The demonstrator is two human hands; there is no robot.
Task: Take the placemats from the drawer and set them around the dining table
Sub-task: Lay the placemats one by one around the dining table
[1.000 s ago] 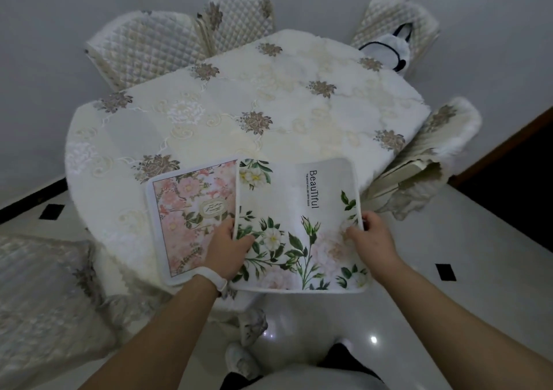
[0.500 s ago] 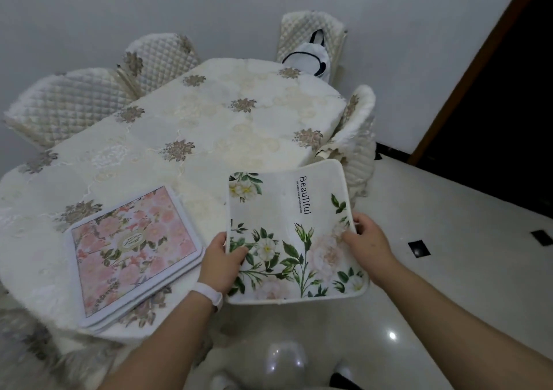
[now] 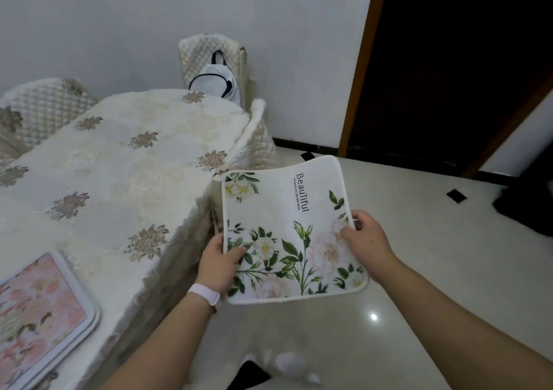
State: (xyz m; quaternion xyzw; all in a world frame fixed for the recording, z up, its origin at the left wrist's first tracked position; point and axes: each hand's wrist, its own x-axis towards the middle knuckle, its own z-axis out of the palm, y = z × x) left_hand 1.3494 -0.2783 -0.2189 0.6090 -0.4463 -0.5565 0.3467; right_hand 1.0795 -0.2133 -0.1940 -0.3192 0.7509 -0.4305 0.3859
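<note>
While both hands, left hand [image 3: 220,265] and right hand [image 3: 366,237], grip the white placemat [image 3: 287,228] off the table [image 3: 125,162], bare cloth lies left, nearer the left hand.

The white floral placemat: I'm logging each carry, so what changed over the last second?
The white floral placemat, which lay overlapping the table's near edge, has been lifted clear and carried right, now over the floor beside the table. The left hand and right hand keep their grips on its sides. The pink placemats stay stacked on the table.
</note>
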